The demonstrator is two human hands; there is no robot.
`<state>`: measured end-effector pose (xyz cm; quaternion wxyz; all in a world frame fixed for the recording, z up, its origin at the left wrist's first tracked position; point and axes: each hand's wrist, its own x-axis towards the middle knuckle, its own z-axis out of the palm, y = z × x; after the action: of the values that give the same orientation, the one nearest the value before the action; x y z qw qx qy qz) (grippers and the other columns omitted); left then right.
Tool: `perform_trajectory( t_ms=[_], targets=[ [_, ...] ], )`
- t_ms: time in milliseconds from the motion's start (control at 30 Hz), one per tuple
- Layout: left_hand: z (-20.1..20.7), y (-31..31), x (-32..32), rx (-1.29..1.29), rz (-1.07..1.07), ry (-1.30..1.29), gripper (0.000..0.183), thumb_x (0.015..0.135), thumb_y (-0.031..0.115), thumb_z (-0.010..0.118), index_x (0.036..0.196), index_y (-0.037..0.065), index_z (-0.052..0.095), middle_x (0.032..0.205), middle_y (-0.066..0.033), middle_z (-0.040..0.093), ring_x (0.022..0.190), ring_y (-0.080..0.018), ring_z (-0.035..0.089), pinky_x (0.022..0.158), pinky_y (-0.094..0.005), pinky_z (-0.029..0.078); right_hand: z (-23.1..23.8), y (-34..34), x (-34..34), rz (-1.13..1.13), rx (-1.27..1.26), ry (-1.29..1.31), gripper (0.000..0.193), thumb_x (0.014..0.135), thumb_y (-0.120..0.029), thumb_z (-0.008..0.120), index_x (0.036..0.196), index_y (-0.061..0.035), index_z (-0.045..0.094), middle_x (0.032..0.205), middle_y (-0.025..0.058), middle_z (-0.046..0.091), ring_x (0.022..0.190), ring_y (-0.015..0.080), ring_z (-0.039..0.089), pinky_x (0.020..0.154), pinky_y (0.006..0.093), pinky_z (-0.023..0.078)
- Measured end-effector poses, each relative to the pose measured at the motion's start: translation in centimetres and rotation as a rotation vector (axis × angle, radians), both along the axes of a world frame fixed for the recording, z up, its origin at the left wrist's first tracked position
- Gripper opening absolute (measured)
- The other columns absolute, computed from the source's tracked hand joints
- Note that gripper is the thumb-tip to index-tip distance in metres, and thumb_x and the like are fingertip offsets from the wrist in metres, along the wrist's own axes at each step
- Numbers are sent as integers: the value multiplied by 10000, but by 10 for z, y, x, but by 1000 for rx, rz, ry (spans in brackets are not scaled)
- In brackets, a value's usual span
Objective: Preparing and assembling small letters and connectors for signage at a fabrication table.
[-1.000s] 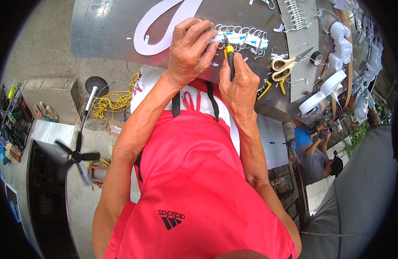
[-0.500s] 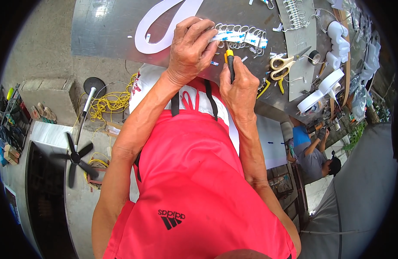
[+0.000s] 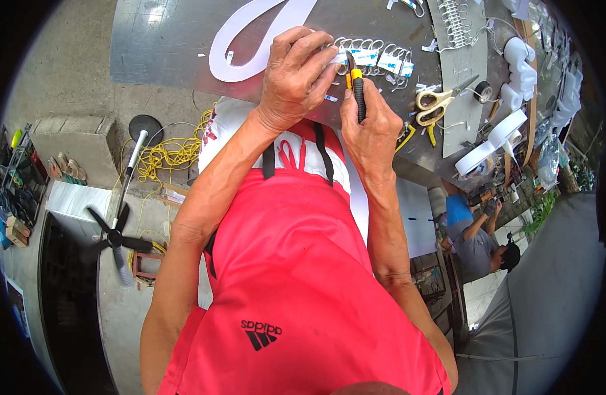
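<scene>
A short row of white pieces with blue print and looped white wires (image 3: 388, 62) lies along the near part of the metal worktable (image 3: 165, 46). My left hand (image 3: 296, 79) is closed, its thumb and fingers pinching the row's left end, which they partly hide. In my right hand (image 3: 372, 125) is a yellow and black utility knife (image 3: 358, 92), held upright with its blade over the row just beside my left fingertips. Whether the blade cuts into the strip, I cannot tell. A curved white letter-like shape (image 3: 223, 56) lies left of my left hand.
Cream-handled scissors (image 3: 433, 105), yellow-handled pliers (image 3: 431, 135) and a black tape roll (image 3: 483, 92) lie right of my hands. White shapes (image 3: 490, 145) sit beyond. Below left are a spinning fan (image 3: 115, 238) and tangled yellow cord (image 3: 165, 155). Another person (image 3: 477, 237) works at right.
The knife has moved a little up and right, its blade now reaching higher across the row. My left hand keeps its pinch. The whole view has shifted slightly.
</scene>
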<state>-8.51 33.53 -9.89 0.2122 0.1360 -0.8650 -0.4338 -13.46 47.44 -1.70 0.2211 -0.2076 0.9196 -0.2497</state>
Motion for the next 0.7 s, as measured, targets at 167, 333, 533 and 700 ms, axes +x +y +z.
perform_trajectory(
  t_ms=[167, 333, 533, 700],
  targets=[
    [0, -1, 0, -13, 2, 2, 348, 688, 0, 827, 1021, 54, 743, 1105, -35, 668, 1098, -262, 560, 895, -351, 489, -2, -3, 0, 5, -20, 4, 228, 893, -26, 674, 1104, 22, 601, 796, 183, 645, 649, 358, 657, 561, 440, 499],
    [1, 0, 1, -3, 4, -6, 351, 689, -6, 821, 1026, 54, 742, 1111, -36, 669, 1096, -263, 562, 899, -354, 492, -3, -4, -1, 8, -19, -9, 226, 892, -31, 677, 1099, 20, 601, 798, 185, 647, 654, 360, 661, 567, 440, 504],
    [0, 0, 1, -8, 3, -5, 344, 691, 0, 821, 1022, 54, 743, 1113, -39, 671, 1096, -263, 563, 903, -357, 492, -7, -4, 4, 32, 3, 48, 257, 892, -39, 677, 1122, 29, 586, 789, 175, 641, 647, 357, 667, 549, 436, 512],
    [-2, -1, 1, -12, 1, 0, 343, 691, 2, 823, 1021, 53, 742, 1111, -41, 671, 1097, -261, 566, 906, -352, 488, -12, -9, 11, 47, 65, 130, 294, 891, -49, 675, 1150, 38, 567, 781, 162, 633, 613, 346, 670, 515, 429, 520]
  ],
)
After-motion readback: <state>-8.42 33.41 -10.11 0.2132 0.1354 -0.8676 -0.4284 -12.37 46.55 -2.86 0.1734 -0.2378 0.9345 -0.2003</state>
